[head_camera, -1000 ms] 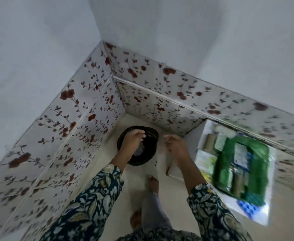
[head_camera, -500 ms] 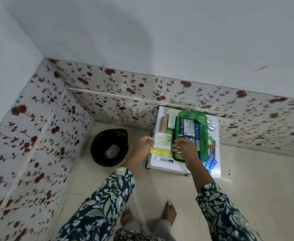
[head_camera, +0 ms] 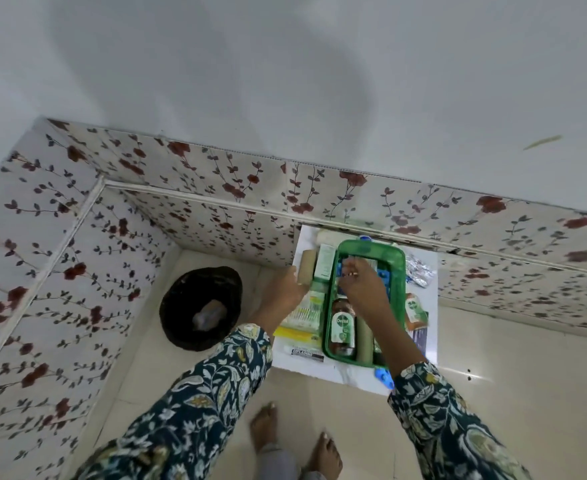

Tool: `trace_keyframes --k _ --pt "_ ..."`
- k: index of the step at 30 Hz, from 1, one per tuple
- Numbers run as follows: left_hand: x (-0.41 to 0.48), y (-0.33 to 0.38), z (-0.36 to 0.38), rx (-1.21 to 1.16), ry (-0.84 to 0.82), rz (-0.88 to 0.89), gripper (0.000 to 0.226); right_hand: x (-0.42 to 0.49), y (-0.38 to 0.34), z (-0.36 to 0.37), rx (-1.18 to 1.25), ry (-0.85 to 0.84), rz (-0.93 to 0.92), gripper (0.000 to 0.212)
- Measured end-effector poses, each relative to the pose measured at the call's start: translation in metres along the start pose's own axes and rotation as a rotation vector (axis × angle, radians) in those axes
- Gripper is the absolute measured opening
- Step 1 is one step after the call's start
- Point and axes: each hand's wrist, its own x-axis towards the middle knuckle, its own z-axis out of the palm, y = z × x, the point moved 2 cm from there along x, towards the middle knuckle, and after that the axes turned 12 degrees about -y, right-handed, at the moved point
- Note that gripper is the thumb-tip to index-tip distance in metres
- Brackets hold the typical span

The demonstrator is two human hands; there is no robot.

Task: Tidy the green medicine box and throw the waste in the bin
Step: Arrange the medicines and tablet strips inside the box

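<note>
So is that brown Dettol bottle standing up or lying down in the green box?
Lying down: the Dettol bottle rests flat in the green box, label facing up.

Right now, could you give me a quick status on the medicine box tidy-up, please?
Right hand inside green box, fingering packets. Left hand at cardboard roll beside it. Bin left, waste inside. Nothing blocking.

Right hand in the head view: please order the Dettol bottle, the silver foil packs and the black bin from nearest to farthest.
1. Dettol bottle, inside the green box, just below the right hand.
2. Silver foil packs, right of the box.
3. Black bin, on the floor, far left.
</note>
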Motion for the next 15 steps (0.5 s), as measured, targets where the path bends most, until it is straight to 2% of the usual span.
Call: trace_keyframes --k 1,3,6,8,10,13,15 --pt "0.011 0.003 0.001 0.097 0.016 0.0 0.045 0.011 -0.007 -0.001 -0.155 -0.025 -0.065 0.039" --pt "0.095 0.001 -0.01 0.293 0.018 -0.064 0.053 0.094 -0.015 0.007 -0.487 -0.027 -0.057 0.05" --pt "0.095 0.005 -0.004 0.412 0.067 -0.112 0.049 0.099 -0.03 0.014 -0.937 -0.079 -0.056 0.056" --pt "0.091 0.004 0.004 0.441 0.088 -0.077 0.039 0.098 -0.031 0.022 -1.07 -0.122 -0.055 0.056" --pt "0.102 -0.012 0.003 0.409 0.048 -0.124 0.033 0.104 -0.031 0.039 -1.145 -0.169 -0.013 0.053" --pt "0.1 -0.019 0.004 0.292 0.014 -0.167 0.045 0.104 -0.031 0.042 -1.226 -0.168 0.005 0.055" --pt "0.098 -0.02 0.005 0.296 -0.021 -0.168 0.053 0.106 -0.029 0.046 -1.274 -0.175 0.016 0.057"
